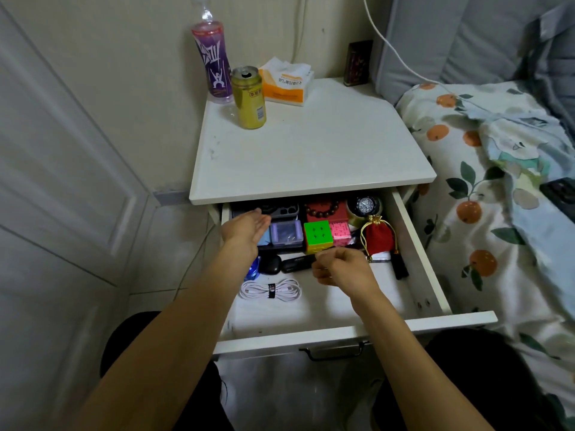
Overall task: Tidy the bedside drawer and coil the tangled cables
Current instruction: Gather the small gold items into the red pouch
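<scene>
Drawer point(413, 244) pulled out fully from white nightstand point(311, 150), white inside, black handle on front.

Landmark = green-topped puzzle cube point(318, 236), mid-drawer.

- White cable point(270, 290): near side of cube, toward drawer front, lying on drawer floor. Already coiled into a flat oval bundle w/ black strap round the middle; plug end shows at its left.
- Left hand point(245, 230): left of cube, over a clear lidded box point(287, 233); fingers straight, palm turned inward, holding nothing.
- Right hand point(337, 265): just in front of cube, fingers curled, tips pinched together near cube's lower edge; can't tell if anything is in the pinch.
- Red drawstring pouch point(379, 237): right of cube.
- Black wristwatch point(364, 206) & wooden bead bracelet point(322, 208): behind cube, at drawer back.
- Black earbud case point(270, 264): front-left of cube.
</scene>
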Available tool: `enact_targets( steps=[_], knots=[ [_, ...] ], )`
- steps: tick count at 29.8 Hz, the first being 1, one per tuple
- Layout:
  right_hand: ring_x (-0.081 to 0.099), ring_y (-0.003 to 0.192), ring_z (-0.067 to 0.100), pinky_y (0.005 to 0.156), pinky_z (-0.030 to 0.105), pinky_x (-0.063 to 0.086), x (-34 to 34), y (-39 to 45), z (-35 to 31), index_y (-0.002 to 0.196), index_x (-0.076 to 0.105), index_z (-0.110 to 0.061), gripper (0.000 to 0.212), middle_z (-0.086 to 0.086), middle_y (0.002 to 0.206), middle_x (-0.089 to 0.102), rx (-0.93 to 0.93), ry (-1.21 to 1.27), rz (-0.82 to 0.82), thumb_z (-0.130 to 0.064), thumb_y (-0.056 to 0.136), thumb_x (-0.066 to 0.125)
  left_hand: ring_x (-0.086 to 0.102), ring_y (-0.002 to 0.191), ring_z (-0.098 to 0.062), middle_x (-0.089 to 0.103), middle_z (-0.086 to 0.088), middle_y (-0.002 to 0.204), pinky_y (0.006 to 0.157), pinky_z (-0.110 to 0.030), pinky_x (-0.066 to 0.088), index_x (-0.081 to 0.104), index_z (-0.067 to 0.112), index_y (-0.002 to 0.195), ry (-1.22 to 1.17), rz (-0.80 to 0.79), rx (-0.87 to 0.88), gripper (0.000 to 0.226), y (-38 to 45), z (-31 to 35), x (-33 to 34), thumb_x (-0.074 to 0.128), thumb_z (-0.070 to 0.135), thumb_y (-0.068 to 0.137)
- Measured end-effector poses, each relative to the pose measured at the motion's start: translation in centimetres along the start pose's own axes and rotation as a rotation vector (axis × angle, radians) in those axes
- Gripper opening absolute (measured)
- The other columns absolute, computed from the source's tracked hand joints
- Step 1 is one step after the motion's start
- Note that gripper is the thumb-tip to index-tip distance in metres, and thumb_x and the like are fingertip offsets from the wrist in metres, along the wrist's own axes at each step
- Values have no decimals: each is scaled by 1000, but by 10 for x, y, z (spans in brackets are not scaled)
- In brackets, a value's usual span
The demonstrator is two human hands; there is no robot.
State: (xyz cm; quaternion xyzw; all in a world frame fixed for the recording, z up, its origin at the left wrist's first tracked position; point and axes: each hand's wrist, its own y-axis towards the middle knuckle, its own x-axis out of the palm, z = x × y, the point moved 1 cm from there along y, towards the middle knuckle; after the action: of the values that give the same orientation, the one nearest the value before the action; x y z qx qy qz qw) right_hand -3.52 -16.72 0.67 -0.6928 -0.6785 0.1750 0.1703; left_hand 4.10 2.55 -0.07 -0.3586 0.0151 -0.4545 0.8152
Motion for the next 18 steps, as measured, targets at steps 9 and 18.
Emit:
enact_targets(
  steps=[9,18],
  knots=[
    [66,59,10,63,25,54,8,6,7,70,67,-18,21,-3,77,71,-79,-323,-52,-17,91,66,68,65,-17,70,-21,93,53,-18,56,63,-7,95,152,112,38,12,5,-20,1,66,4,92],
    [65,56,5,58,19,48,8,7,12,73,67,-19,17,-6,74,71,-110,-339,-57,-20,90,68,66,94,-27,70,-8,100,77,-28,52,71,5,109,935,87,712,21,-11,-31,-11,59,8,92]
  ],
)
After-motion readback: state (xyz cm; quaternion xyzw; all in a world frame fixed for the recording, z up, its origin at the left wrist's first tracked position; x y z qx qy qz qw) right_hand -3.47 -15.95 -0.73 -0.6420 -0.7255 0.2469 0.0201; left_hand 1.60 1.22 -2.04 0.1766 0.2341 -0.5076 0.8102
